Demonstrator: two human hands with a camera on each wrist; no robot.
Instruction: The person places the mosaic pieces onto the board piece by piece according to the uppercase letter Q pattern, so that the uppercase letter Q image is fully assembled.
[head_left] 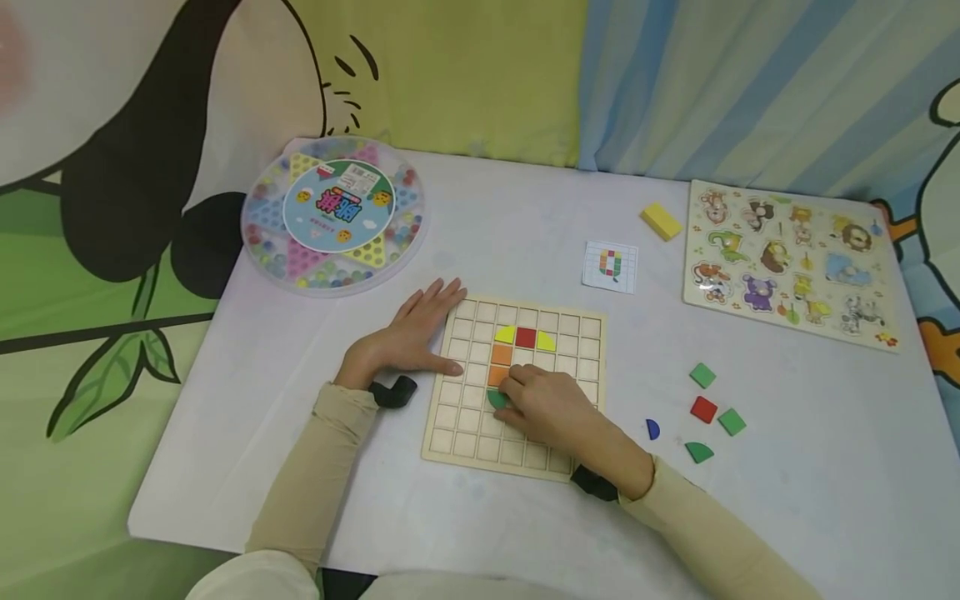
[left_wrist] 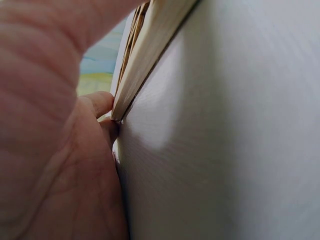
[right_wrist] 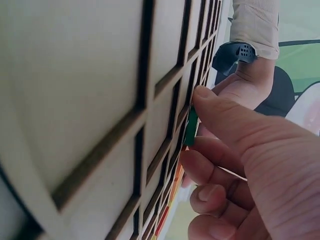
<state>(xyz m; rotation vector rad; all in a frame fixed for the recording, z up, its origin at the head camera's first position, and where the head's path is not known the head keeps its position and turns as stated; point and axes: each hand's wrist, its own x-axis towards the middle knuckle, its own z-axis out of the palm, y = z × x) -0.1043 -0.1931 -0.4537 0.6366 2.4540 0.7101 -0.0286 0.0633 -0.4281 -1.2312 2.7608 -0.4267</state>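
Observation:
A wooden grid board lies on the table. My left hand rests at its left edge, fingers spread, thumb over the border; in the left wrist view fingertips touch the board's side. My right hand is over the middle of the grid. Its thumb and finger pinch a green quarter-round tile at the grid, under two orange tiles in the same column. Above these, a red square tile sits between two yellow quarter-round tiles. The right hand hides some cells.
Right of the board lie green square tiles, a red square, a green quarter-round and a blue rounded piece. Behind are a pattern card, a yellow block, an animal puzzle and a round marble game.

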